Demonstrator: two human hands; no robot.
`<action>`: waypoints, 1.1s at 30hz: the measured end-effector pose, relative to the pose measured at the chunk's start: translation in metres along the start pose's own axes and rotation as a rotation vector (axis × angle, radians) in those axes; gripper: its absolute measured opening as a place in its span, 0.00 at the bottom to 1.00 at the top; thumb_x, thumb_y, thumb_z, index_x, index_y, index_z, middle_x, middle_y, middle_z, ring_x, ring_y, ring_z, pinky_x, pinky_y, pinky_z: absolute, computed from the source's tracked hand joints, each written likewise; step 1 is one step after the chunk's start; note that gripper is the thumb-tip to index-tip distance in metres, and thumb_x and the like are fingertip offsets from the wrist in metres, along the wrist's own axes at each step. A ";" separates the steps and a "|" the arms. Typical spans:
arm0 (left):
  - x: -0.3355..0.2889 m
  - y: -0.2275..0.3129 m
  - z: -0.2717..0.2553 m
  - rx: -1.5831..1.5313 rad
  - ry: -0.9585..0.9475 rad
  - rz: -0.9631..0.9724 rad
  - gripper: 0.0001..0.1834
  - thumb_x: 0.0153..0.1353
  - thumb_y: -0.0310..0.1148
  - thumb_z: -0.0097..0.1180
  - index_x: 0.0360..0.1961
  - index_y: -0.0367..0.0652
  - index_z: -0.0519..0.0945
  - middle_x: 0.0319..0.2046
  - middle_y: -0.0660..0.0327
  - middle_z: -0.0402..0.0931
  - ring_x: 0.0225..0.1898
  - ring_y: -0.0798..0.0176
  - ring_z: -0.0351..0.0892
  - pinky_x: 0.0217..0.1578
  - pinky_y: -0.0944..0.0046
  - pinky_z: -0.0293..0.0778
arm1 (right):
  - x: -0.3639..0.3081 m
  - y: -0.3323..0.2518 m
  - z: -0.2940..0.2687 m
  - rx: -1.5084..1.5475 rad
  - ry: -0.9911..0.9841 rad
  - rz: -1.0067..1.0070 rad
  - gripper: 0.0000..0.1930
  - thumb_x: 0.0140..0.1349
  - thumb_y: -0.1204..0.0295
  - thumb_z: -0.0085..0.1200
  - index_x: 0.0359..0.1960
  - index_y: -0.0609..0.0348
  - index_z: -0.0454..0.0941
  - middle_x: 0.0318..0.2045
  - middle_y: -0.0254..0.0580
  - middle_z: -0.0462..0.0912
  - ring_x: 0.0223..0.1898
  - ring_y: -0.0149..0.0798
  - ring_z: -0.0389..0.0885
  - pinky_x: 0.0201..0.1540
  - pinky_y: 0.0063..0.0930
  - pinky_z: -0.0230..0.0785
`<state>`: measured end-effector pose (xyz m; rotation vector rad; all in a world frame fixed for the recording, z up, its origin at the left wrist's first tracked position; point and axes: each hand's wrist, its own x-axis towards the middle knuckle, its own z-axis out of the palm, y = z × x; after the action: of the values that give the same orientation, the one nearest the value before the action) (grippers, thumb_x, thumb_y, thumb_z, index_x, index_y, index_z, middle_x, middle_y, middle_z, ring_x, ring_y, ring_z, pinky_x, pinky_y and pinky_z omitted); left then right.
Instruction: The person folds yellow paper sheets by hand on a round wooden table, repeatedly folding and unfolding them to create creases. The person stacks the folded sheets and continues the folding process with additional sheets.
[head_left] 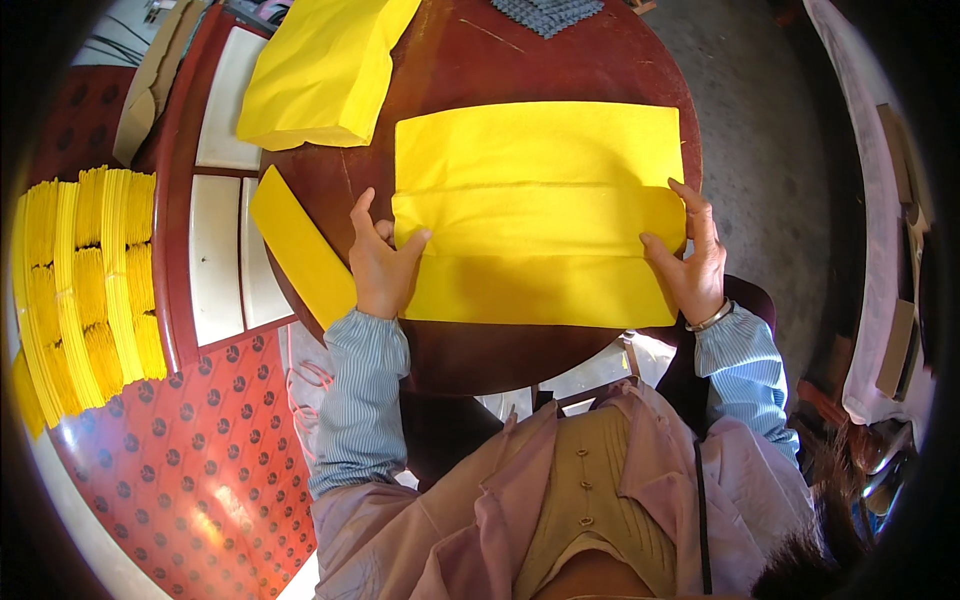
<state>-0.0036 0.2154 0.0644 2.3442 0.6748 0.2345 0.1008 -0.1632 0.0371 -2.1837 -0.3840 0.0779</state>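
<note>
Left hand (380, 262): sheet's left edge is pinched between thumb and fingers.
Right hand (692, 262): right edge is gripped, fingers spread narrowly.
Sheet (540, 215): yellow, folded, laid flat on table (470, 70).

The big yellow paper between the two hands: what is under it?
The yellow paper lies on a round dark red table, seen bare around it. The left hand and right hand hold its side edges. Anything lying beneath the sheet is covered.
</note>
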 end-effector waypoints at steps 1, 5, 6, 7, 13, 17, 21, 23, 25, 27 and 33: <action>-0.001 0.002 0.000 -0.033 -0.004 -0.002 0.45 0.57 0.30 0.73 0.73 0.38 0.62 0.26 0.59 0.73 0.27 0.60 0.73 0.33 0.60 0.73 | 0.000 -0.001 0.001 -0.010 -0.001 0.002 0.37 0.63 0.72 0.69 0.73 0.47 0.66 0.58 0.61 0.83 0.56 0.57 0.87 0.58 0.50 0.84; -0.008 0.016 0.003 0.286 0.168 0.255 0.42 0.54 0.30 0.75 0.69 0.43 0.67 0.39 0.53 0.78 0.42 0.51 0.79 0.44 0.56 0.74 | -0.001 -0.007 -0.001 -0.024 -0.020 0.011 0.36 0.66 0.66 0.67 0.74 0.44 0.64 0.55 0.65 0.82 0.53 0.58 0.86 0.58 0.49 0.84; -0.009 0.020 0.003 0.483 0.267 0.403 0.42 0.53 0.30 0.75 0.68 0.44 0.69 0.42 0.51 0.79 0.46 0.48 0.80 0.47 0.54 0.74 | -0.002 -0.008 -0.002 -0.022 -0.023 0.014 0.36 0.67 0.65 0.66 0.75 0.44 0.63 0.55 0.65 0.82 0.53 0.58 0.86 0.58 0.48 0.84; -0.009 0.023 0.004 0.529 0.324 0.518 0.32 0.55 0.30 0.72 0.62 0.44 0.74 0.50 0.49 0.78 0.55 0.43 0.76 0.55 0.48 0.73 | -0.002 -0.010 -0.003 -0.032 -0.054 0.050 0.35 0.68 0.64 0.64 0.75 0.45 0.63 0.57 0.66 0.82 0.53 0.59 0.86 0.59 0.47 0.83; -0.007 0.025 0.011 0.309 -0.154 0.540 0.15 0.69 0.30 0.57 0.55 0.37 0.77 0.55 0.44 0.78 0.63 0.38 0.75 0.64 0.49 0.73 | 0.000 -0.006 -0.004 -0.058 -0.064 0.034 0.38 0.66 0.61 0.64 0.77 0.41 0.62 0.63 0.60 0.81 0.56 0.60 0.82 0.64 0.52 0.77; -0.026 0.027 0.051 0.182 -0.059 0.392 0.33 0.75 0.45 0.56 0.72 0.34 0.68 0.72 0.34 0.65 0.77 0.34 0.60 0.75 0.45 0.59 | 0.001 -0.004 0.000 -0.072 -0.049 0.022 0.39 0.65 0.61 0.64 0.77 0.39 0.60 0.62 0.58 0.82 0.55 0.61 0.81 0.64 0.53 0.75; -0.042 0.028 0.095 0.552 0.005 0.306 0.52 0.74 0.62 0.51 0.83 0.37 0.47 0.82 0.32 0.39 0.84 0.34 0.31 0.81 0.37 0.29 | 0.002 -0.014 -0.007 -0.145 -0.006 0.005 0.40 0.63 0.62 0.67 0.77 0.38 0.61 0.64 0.53 0.81 0.58 0.56 0.79 0.66 0.54 0.69; -0.041 0.026 0.100 0.494 0.049 0.354 0.51 0.74 0.61 0.49 0.83 0.37 0.47 0.81 0.30 0.39 0.84 0.34 0.31 0.80 0.38 0.30 | -0.001 -0.025 -0.013 -0.367 0.097 -0.080 0.41 0.61 0.62 0.69 0.76 0.39 0.63 0.65 0.49 0.80 0.61 0.54 0.78 0.67 0.55 0.65; -0.040 0.026 0.098 0.505 0.030 0.319 0.51 0.75 0.62 0.47 0.83 0.38 0.46 0.81 0.30 0.38 0.84 0.35 0.30 0.80 0.39 0.29 | -0.012 -0.039 -0.007 -0.434 0.284 -0.361 0.42 0.58 0.63 0.72 0.75 0.41 0.67 0.65 0.45 0.79 0.62 0.51 0.78 0.67 0.55 0.63; -0.040 0.030 0.097 0.521 -0.006 0.288 0.51 0.75 0.63 0.45 0.84 0.39 0.44 0.82 0.32 0.36 0.84 0.36 0.28 0.81 0.41 0.28 | -0.024 -0.058 0.022 -0.506 0.269 -0.545 0.40 0.61 0.60 0.70 0.76 0.45 0.69 0.74 0.42 0.72 0.72 0.48 0.70 0.69 0.56 0.59; -0.036 0.039 0.091 0.642 -0.075 0.213 0.51 0.76 0.66 0.40 0.84 0.42 0.43 0.84 0.40 0.34 0.85 0.41 0.29 0.82 0.45 0.27 | -0.034 -0.064 0.099 -0.605 -0.153 -0.530 0.40 0.77 0.44 0.46 0.80 0.61 0.58 0.81 0.52 0.57 0.83 0.47 0.52 0.83 0.45 0.43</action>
<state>0.0121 0.1203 0.0212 3.0267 0.5109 0.0171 0.0338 -0.0615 0.0254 -2.5839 -1.1853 -0.1906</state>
